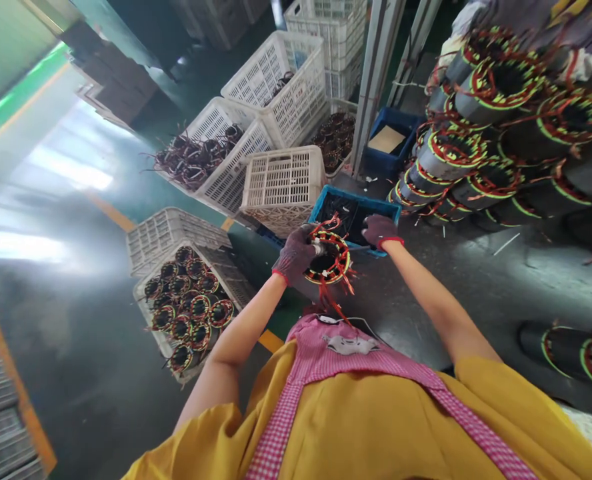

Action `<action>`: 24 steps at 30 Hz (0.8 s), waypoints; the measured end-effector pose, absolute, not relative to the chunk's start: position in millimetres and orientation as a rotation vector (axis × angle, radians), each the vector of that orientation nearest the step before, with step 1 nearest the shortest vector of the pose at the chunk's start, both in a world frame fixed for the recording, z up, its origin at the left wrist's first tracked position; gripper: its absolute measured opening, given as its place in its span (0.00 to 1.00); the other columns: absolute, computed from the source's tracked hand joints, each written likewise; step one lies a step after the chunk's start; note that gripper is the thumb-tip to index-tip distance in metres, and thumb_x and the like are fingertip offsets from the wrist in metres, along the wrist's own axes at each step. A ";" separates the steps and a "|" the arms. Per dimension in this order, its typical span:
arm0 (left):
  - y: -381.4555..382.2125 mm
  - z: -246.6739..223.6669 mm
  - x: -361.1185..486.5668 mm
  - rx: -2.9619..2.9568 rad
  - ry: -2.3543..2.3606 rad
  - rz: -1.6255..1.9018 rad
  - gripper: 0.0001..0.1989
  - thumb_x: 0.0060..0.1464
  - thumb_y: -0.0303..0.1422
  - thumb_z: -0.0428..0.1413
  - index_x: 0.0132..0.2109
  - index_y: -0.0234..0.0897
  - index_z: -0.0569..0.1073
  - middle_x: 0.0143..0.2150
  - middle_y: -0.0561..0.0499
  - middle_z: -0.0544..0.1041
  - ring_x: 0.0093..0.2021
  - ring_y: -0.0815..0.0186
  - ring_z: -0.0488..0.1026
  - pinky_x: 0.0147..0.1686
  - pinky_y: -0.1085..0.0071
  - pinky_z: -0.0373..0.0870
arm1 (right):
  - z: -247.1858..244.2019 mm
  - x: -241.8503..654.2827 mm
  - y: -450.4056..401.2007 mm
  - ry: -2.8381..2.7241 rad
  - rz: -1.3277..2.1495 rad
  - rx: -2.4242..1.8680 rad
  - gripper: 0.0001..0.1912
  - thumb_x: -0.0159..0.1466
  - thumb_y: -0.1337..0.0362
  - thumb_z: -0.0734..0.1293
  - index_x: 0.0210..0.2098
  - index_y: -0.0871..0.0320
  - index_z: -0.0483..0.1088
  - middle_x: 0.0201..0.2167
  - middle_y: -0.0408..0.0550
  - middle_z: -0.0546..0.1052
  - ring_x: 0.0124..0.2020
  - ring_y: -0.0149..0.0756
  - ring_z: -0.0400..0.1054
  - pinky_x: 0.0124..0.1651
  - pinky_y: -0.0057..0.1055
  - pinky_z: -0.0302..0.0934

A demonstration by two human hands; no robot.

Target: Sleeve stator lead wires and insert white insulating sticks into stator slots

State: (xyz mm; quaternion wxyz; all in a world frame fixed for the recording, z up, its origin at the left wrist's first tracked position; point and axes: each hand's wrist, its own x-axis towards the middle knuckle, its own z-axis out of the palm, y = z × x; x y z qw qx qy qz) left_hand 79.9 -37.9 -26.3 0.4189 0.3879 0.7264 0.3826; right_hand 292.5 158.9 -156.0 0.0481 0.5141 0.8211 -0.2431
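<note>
My left hand, in a dark purplish knit glove, grips the left rim of a motor stator. The stator is a ring with red windings and yellow-green insulation at its edge, and loose red wires hang from it. My right hand, gloved the same way, is at the right side of a blue bin. Its fingers look curled, and whatever they hold is hidden. Dark, thin pieces lie inside the bin, behind the stator.
Stacked larger stators rise at the right, a person's sleeve behind them. White crates stand beyond my left hand. A crate of smaller stators sits lower left. A metal post and a blue tub are farther back.
</note>
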 end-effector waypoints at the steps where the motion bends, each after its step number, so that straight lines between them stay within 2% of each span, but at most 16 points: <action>1: -38.1 -25.9 80.3 0.967 1.792 0.979 0.28 0.45 0.31 0.65 0.56 0.39 0.84 0.45 0.51 0.87 0.46 0.58 0.82 0.51 0.64 0.81 | -160.5 285.5 156.0 2.489 -0.725 1.571 0.19 0.66 0.65 0.71 0.54 0.63 0.84 0.60 0.67 0.83 0.64 0.59 0.76 0.68 0.49 0.68; 6: -38.6 -29.1 79.7 0.947 1.727 1.016 0.28 0.45 0.31 0.64 0.56 0.38 0.83 0.46 0.51 0.87 0.47 0.59 0.82 0.52 0.64 0.81 | -169.6 285.7 168.4 2.500 -0.735 1.693 0.20 0.70 0.65 0.67 0.57 0.63 0.82 0.62 0.67 0.82 0.64 0.57 0.76 0.70 0.49 0.67; 9: -37.8 -28.4 80.4 0.950 1.717 1.038 0.27 0.45 0.30 0.64 0.56 0.38 0.83 0.47 0.50 0.87 0.49 0.58 0.82 0.54 0.64 0.81 | -168.6 300.8 186.2 2.478 -1.145 1.864 0.19 0.70 0.63 0.67 0.57 0.60 0.80 0.58 0.64 0.84 0.58 0.55 0.79 0.68 0.50 0.70; 12: -36.6 -26.8 81.4 0.968 1.736 1.039 0.27 0.44 0.28 0.63 0.55 0.37 0.84 0.48 0.50 0.88 0.49 0.57 0.83 0.55 0.63 0.81 | -168.8 311.3 191.4 2.315 -1.602 1.918 0.18 0.67 0.62 0.68 0.55 0.59 0.77 0.45 0.58 0.87 0.40 0.47 0.82 0.49 0.44 0.78; 14: -35.9 -27.6 81.3 0.976 1.758 1.031 0.27 0.44 0.27 0.63 0.54 0.38 0.84 0.47 0.50 0.88 0.49 0.57 0.83 0.55 0.62 0.81 | -170.3 314.4 187.5 2.239 -1.737 1.934 0.18 0.65 0.59 0.70 0.53 0.58 0.76 0.38 0.54 0.86 0.31 0.42 0.80 0.36 0.37 0.75; 16: -35.1 -29.8 80.6 0.982 1.796 1.010 0.28 0.44 0.26 0.63 0.55 0.39 0.85 0.48 0.51 0.88 0.50 0.56 0.83 0.55 0.62 0.81 | -171.8 315.6 181.1 2.153 -1.931 1.965 0.21 0.61 0.57 0.75 0.50 0.57 0.76 0.34 0.51 0.85 0.27 0.39 0.77 0.30 0.33 0.72; 21: -32.8 -32.1 79.7 0.986 1.800 1.012 0.29 0.43 0.24 0.61 0.55 0.38 0.84 0.50 0.49 0.88 0.53 0.56 0.83 0.58 0.62 0.81 | -169.2 315.3 167.7 2.081 -2.205 1.870 0.31 0.53 0.57 0.80 0.55 0.56 0.75 0.34 0.49 0.86 0.29 0.39 0.77 0.31 0.33 0.73; 24: -33.3 -29.3 80.1 0.985 1.799 1.003 0.27 0.44 0.25 0.62 0.54 0.38 0.85 0.47 0.51 0.88 0.50 0.57 0.83 0.55 0.65 0.82 | -162.4 317.5 160.5 2.061 -2.260 1.842 0.29 0.55 0.59 0.78 0.55 0.57 0.75 0.38 0.53 0.87 0.33 0.41 0.79 0.33 0.34 0.74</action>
